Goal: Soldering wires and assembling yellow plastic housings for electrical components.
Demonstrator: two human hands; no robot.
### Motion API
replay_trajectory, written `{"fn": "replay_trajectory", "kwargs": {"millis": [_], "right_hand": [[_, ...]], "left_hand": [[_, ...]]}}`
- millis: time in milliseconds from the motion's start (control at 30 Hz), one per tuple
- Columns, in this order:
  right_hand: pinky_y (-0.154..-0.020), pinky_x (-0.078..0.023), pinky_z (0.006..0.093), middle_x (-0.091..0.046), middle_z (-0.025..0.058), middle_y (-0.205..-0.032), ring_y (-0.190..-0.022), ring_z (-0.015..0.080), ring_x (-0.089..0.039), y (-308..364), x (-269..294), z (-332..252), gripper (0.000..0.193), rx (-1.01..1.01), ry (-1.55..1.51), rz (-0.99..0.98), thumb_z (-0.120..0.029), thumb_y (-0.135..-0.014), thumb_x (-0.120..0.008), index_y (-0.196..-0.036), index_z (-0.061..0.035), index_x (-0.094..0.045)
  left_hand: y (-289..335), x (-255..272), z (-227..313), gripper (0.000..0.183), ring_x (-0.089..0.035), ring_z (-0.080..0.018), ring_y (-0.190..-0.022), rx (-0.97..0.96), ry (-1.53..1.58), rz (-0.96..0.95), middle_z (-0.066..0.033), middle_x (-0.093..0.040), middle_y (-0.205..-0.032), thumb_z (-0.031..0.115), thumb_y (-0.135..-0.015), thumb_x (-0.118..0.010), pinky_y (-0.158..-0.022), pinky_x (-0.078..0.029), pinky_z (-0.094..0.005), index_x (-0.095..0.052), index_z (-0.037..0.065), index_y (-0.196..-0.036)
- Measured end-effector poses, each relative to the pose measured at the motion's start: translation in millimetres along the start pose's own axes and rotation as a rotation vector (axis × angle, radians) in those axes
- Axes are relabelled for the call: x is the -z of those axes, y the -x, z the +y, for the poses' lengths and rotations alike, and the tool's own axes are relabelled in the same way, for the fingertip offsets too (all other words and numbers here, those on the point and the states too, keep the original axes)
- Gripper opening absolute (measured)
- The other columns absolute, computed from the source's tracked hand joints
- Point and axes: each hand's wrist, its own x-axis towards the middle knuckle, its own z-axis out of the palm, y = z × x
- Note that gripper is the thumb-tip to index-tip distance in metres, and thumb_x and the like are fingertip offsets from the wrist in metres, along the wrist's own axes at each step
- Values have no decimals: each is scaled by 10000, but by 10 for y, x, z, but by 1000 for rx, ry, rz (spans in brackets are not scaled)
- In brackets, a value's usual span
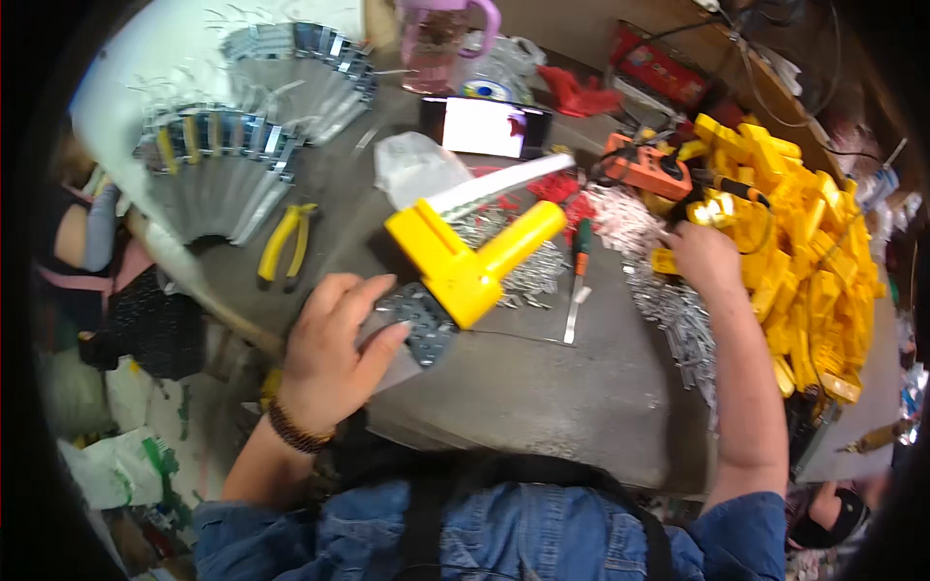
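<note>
My left hand (334,339) is at the left end of a dark, spotted plate (423,324), thumb and fingers curled at its edge. Against that plate leans a yellow plastic housing (450,266) with a round tube-like arm pointing up to the right. My right hand (705,257) reaches to the left edge of a pile of yellow plastic housings (790,261), its fingers curled and partly hidden. A small yellow piece (665,260) lies by its fingertips. Whatever these fingers hold is not visible.
Yellow-handled pliers (283,247) and fanned strips (218,169) lie left. A screwdriver (581,252) lies beside metal pieces (533,276). Behind are a lit phone (484,126), a pink-handled jug (436,44) and an orange power strip (644,167). Screws (678,324) lie by my right forearm.
</note>
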Motion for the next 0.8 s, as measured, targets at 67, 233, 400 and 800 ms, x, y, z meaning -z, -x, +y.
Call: {"fn": "replay_trajectory", "kwargs": {"millis": [67,233,400,800], "right_hand": [[-745,-534,446,-700,135,-857,-871,310,-679,72,-66,234,225,123,-8,69,-259,-903,-557,-806,-83,-658],[-832,-513,426,-693,154,-911,-943,335,-651,65,-96,492,154,38,-159,35,-146,-776,-702,-894,-48,-685],[-824,-518,393,-697,137,-922,-930,312,-657,-146,18,438,219,74,-252,-227,-84,-712,-701,-930,-63,-696],[-646,-465,290,-594,69,-832,-721,157,-574,574,164,405,122,201,-895,239,4,-818,-667,-934,28,-640]], "left_hand": [[-72,94,-91,392,-563,-340,-1042,-80,-74,148,-157,-577,-1089,156,-794,-739,-918,-449,-399,-629,33,-1149],[-371,547,-859,418,-538,-321,-1090,-53,-455,990,-166,-580,-1112,159,-810,-761,-977,-414,-407,-567,-19,-1134],[-393,816,-1569,350,-541,-231,-1002,188,-71,989,-117,-564,-1062,158,-847,-753,-923,-436,-349,-546,-3,-1078],[118,-279,595,324,-601,-314,-983,-576,201,-145,-138,-625,-1151,134,-663,-801,-887,-455,-409,-598,83,-909]]}}
